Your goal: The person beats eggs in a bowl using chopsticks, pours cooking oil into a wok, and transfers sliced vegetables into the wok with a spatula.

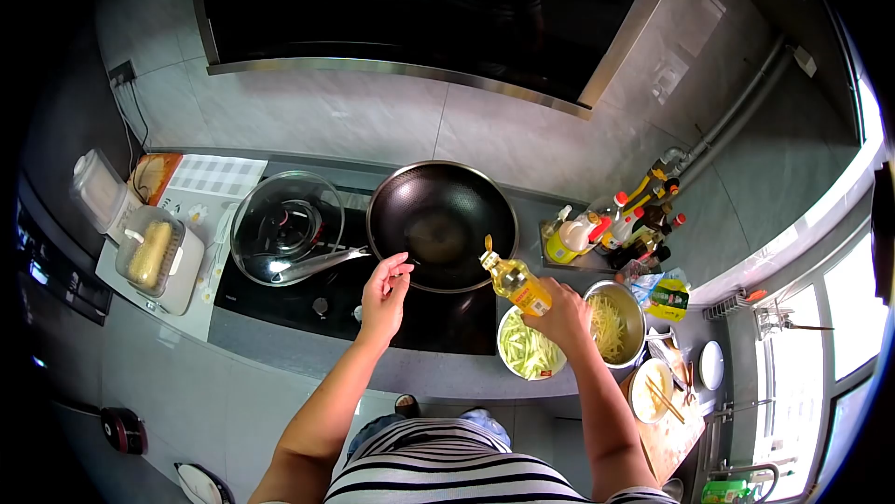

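My right hand [562,313] is wrapped round a bottle of yellow oil [518,284], tilted toward the wok with its cap flipped up. The dark wok [443,189] sits on the black cooktop [447,325], with a shiny patch at its bottom. Near the wok's front left rim, my left hand [382,294] is raised with fingers stretched out and nothing visible in them. Below the bottle is a bowl of pale green strips [530,347]; right of it, partly behind my right hand, stands a metal bowl [636,317] of pale yellow shreds.
A glass lid [247,238] lies left of the wok, by the wok's metal handle [322,264]. Sauce bottles [606,229] crowd the back right. A white bowl [639,401] with chopsticks [665,400] rests on a board [673,443]. The range hood [392,66] overhangs the back.
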The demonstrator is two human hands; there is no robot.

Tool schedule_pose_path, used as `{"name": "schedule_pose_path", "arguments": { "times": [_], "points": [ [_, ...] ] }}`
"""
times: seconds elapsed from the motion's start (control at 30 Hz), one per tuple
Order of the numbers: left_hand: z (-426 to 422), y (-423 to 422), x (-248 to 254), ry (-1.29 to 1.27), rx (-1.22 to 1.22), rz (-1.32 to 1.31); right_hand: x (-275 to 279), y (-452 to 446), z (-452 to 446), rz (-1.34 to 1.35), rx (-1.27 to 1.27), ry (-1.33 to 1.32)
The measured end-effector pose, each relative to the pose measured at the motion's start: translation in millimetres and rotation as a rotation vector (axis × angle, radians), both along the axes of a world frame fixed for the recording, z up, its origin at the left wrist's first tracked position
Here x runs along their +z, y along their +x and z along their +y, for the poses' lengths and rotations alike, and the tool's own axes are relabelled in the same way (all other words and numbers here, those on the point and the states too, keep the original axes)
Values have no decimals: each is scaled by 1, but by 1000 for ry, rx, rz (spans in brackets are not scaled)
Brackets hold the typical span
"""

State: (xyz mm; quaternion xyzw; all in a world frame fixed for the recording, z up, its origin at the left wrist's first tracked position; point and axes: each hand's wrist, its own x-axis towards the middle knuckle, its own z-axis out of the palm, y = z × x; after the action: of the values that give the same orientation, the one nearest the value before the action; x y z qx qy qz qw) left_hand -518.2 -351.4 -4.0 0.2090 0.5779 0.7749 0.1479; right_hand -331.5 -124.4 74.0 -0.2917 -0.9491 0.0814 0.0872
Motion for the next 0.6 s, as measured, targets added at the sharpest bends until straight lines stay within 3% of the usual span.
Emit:
{"name": "schedule_pose_path", "arguments": {
  "times": [0.6],
  "points": [
    [1,8,-2,11,-41,-89,0,3,-4,-36,-41,-19]
  ]
}}
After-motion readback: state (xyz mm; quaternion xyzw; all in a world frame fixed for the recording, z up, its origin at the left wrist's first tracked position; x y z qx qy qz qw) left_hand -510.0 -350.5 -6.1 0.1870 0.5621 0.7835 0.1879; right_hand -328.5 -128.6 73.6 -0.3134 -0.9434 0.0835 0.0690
